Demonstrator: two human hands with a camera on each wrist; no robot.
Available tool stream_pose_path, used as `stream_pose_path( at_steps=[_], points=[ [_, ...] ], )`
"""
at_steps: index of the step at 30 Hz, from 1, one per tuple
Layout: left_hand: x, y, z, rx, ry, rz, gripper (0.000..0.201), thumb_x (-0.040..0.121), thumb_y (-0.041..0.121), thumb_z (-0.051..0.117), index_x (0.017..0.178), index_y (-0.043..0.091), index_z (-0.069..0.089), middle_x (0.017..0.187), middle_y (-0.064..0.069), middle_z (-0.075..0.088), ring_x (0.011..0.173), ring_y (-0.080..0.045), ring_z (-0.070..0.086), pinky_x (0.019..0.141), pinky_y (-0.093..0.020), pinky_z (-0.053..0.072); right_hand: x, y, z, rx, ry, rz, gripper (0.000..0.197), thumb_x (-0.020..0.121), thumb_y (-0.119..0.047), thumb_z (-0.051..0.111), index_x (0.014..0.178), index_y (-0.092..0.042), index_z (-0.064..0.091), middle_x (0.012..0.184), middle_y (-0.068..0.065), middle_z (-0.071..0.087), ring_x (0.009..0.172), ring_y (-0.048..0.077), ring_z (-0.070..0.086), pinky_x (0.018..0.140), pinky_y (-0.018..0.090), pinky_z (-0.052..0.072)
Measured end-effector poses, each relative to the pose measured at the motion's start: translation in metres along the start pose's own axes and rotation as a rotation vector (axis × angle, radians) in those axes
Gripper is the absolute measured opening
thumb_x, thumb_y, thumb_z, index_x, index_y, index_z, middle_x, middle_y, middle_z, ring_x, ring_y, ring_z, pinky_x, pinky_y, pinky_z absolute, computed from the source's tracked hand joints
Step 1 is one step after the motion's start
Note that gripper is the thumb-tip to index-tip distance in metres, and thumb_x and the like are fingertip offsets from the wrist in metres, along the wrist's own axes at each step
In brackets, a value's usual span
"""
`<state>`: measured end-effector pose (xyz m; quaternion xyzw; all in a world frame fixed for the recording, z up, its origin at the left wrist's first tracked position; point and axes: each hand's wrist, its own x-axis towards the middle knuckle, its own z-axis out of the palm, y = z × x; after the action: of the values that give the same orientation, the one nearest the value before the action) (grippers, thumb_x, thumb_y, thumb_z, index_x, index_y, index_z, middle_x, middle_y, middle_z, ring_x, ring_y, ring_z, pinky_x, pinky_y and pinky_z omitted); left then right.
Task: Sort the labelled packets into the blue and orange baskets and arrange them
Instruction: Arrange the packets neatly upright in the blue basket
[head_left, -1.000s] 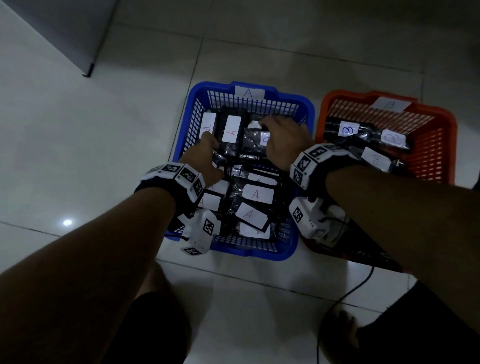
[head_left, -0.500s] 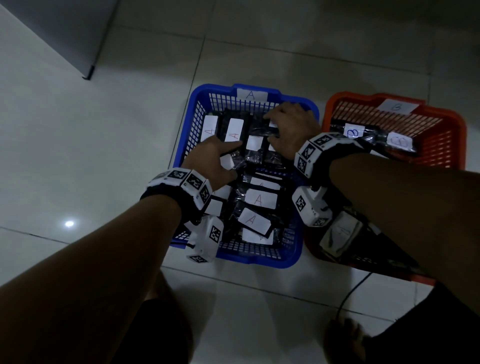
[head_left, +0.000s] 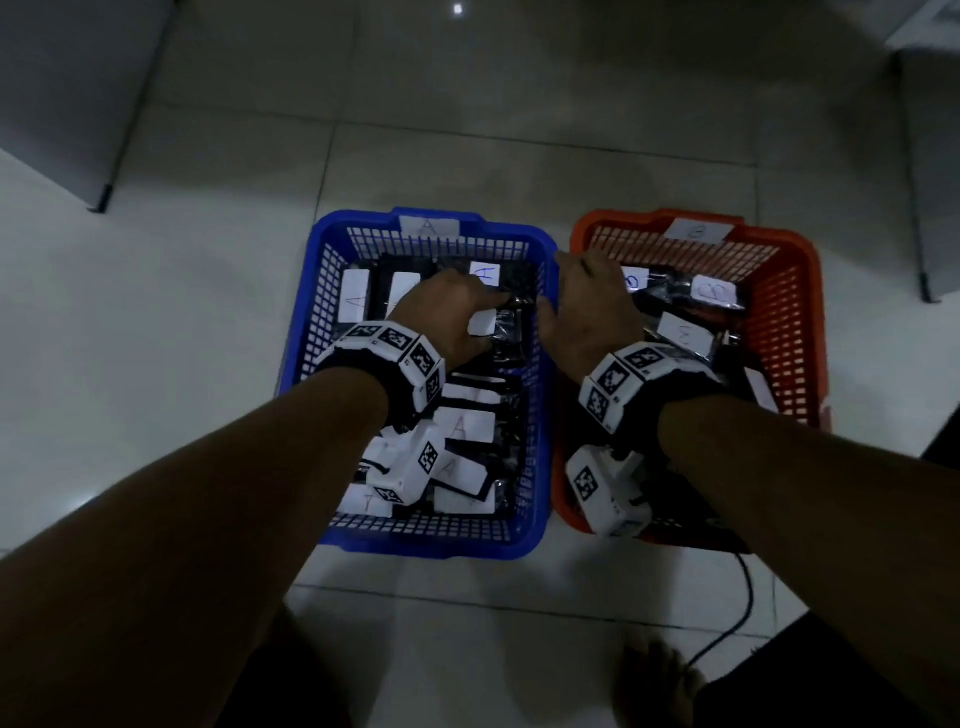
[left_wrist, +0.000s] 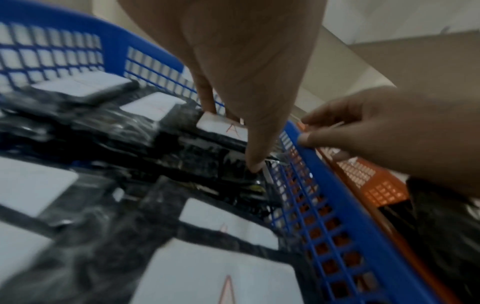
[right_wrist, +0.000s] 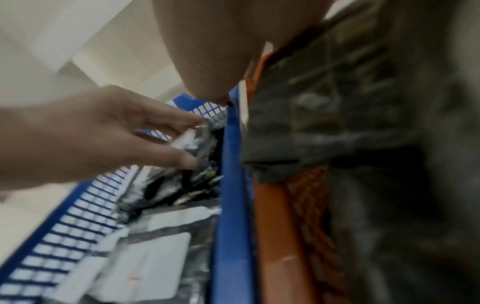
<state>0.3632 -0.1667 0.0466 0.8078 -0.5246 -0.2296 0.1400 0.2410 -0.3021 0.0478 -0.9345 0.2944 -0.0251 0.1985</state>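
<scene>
The blue basket, tagged A, is full of black packets with white A labels. To its right, the orange basket, tagged B, holds B packets. My left hand is inside the blue basket at its far right. Its fingers and thumb pinch an A packet from both sides. My right hand hovers over the two adjoining rims. Its loosely curved fingers touch the blue rim and hold nothing I can see.
The baskets stand side by side, touching, on a pale tiled floor. A grey cabinet leg stands at the far left and another furniture leg at the far right. A black cable and a bare foot lie near me.
My right hand has left the blue basket's packets and moved right to the shared rims. My left hand has slid right and farther in, onto a packet by the right wall.
</scene>
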Motion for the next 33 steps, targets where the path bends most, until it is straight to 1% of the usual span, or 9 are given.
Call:
stream_pose_path(
  at_steps=[4, 9, 14, 17, 20, 22, 23, 27, 33],
  points=[
    [0.004, 0.004, 0.008, -0.028, 0.069, 0.015, 0.039, 0.079, 0.02, 0.07, 0.118, 0.02, 0.066, 0.114, -0.006, 0.066, 0.107, -0.026, 0.056, 0.088, -0.029, 0.044, -0.006, -0.004, 0.001, -0.02, -0.011, 0.051, 0.049, 0.09, -0.029, 0.054, 0.134, -0.008, 0.046, 0.132, 0.012, 0.043, 0.123, 0.032, 0.04, 0.102, 0.043, 0.04],
    [0.002, 0.0, 0.011, 0.01, 0.073, 0.061, 0.042, 0.074, 0.014, 0.076, 0.115, 0.01, 0.068, 0.109, -0.012, 0.064, 0.105, -0.033, 0.055, 0.09, -0.033, 0.041, -0.012, -0.004, -0.001, -0.055, -0.022, 0.006, 0.048, 0.092, -0.028, 0.053, 0.135, -0.008, 0.047, 0.139, 0.009, 0.041, 0.129, 0.029, 0.036, 0.104, 0.043, 0.038],
    [-0.001, 0.005, 0.005, -0.118, 0.105, 0.042, 0.053, 0.072, 0.019, 0.08, 0.122, 0.011, 0.063, 0.111, -0.011, 0.064, 0.104, -0.026, 0.058, 0.089, -0.027, 0.041, -0.016, -0.008, 0.001, -0.031, -0.115, -0.039, 0.051, 0.093, -0.015, 0.051, 0.142, -0.004, 0.04, 0.154, 0.011, 0.028, 0.14, 0.028, 0.023, 0.113, 0.04, 0.03],
    [-0.015, -0.001, -0.004, -0.139, 0.211, -0.04, 0.057, 0.073, 0.031, 0.079, 0.124, 0.014, 0.061, 0.114, -0.006, 0.063, 0.105, -0.019, 0.057, 0.091, -0.028, 0.045, -0.019, -0.01, -0.002, -0.02, -0.153, -0.045, 0.053, 0.093, -0.015, 0.053, 0.144, -0.006, 0.038, 0.155, 0.011, 0.024, 0.143, 0.027, 0.02, 0.116, 0.04, 0.027],
    [-0.039, -0.013, -0.015, -0.069, 0.324, -0.17, 0.051, 0.078, 0.033, 0.075, 0.123, 0.014, 0.06, 0.118, -0.009, 0.062, 0.11, -0.023, 0.055, 0.095, -0.034, 0.044, -0.025, -0.016, -0.005, 0.001, -0.093, -0.105, 0.047, 0.088, -0.014, 0.057, 0.134, -0.007, 0.052, 0.146, 0.013, 0.042, 0.135, 0.031, 0.037, 0.107, 0.047, 0.038],
    [-0.059, -0.021, -0.02, -0.04, 0.317, -0.229, 0.045, 0.078, 0.032, 0.075, 0.118, 0.014, 0.063, 0.114, -0.01, 0.062, 0.107, -0.025, 0.057, 0.091, -0.037, 0.047, -0.03, -0.025, -0.005, 0.007, -0.016, -0.239, 0.035, 0.084, -0.014, 0.06, 0.118, -0.008, 0.064, 0.126, 0.011, 0.059, 0.115, 0.031, 0.054, 0.092, 0.047, 0.049],
    [-0.069, -0.025, -0.02, -0.016, 0.272, -0.226, 0.042, 0.078, 0.032, 0.075, 0.115, 0.014, 0.065, 0.111, -0.009, 0.063, 0.102, -0.025, 0.059, 0.087, -0.037, 0.05, -0.033, -0.032, -0.006, 0.007, -0.051, -0.304, 0.03, 0.084, -0.017, 0.059, 0.113, -0.01, 0.065, 0.118, 0.008, 0.062, 0.108, 0.028, 0.058, 0.087, 0.044, 0.051],
    [-0.104, -0.028, -0.01, 0.03, -0.015, -0.175, 0.031, 0.077, 0.04, 0.073, 0.103, 0.022, 0.073, 0.104, -0.001, 0.068, 0.094, -0.02, 0.064, 0.079, -0.035, 0.054, -0.042, -0.055, 0.006, -0.13, -0.527, -0.387, 0.035, 0.088, -0.042, 0.057, 0.114, -0.02, 0.064, 0.115, 0.0, 0.061, 0.106, 0.022, 0.058, 0.082, 0.033, 0.051],
    [-0.123, -0.021, 0.003, -0.018, -0.059, -0.156, 0.028, 0.078, 0.043, 0.071, 0.098, 0.024, 0.073, 0.097, 0.002, 0.067, 0.086, -0.017, 0.062, 0.073, -0.032, 0.053, -0.054, -0.058, 0.019, -0.186, -0.649, -0.398, 0.044, 0.082, -0.049, 0.066, 0.113, -0.019, 0.06, 0.116, 0.001, 0.05, 0.108, 0.02, 0.05, 0.088, 0.034, 0.046]
  ],
)
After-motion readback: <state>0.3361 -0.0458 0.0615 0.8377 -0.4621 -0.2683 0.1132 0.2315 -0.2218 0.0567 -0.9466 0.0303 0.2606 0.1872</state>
